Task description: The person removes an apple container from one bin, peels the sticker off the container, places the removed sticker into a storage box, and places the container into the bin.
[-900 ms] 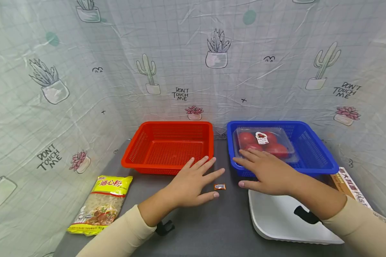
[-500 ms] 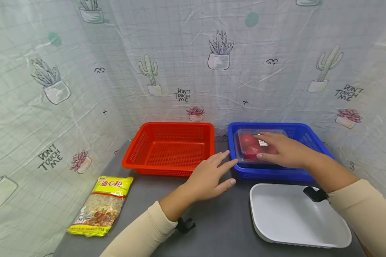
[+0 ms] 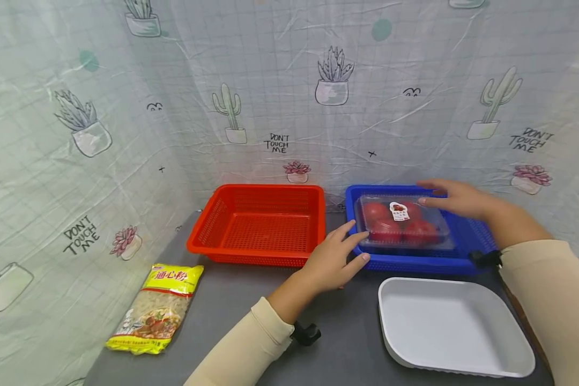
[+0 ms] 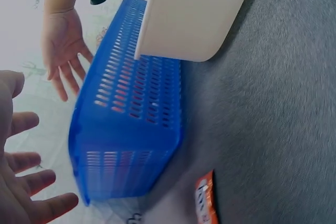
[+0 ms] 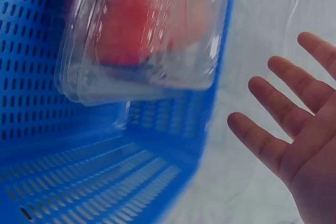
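A clear plastic box of tomatoes (image 3: pixel 386 230) with a white label lies in the blue basket (image 3: pixel 415 262), toward its left side. My right hand (image 3: pixel 463 199) hovers over the basket's back right part, fingers spread and holding nothing; the right wrist view shows the box's end (image 5: pixel 142 77) apart from the fingertips. In front of the basket's left corner is my left hand (image 3: pixel 330 260), fingers stretched out and empty. A small orange-wrapped candy (image 4: pixel 206 198) lies on the table below it, mostly hidden in the head view.
A red basket (image 3: pixel 265 257) stands left of the blue one. The white tray (image 3: pixel 453 321) sits at the front right, under the right forearm. A yellow bag of macaroni (image 3: pixel 159 308) lies at the left. A patterned curtain (image 3: pixel 270 80) rises behind the table.
My right hand has moved from the front of the tomato box across it to the back right of the basket. My left hand has shifted right toward the blue basket.
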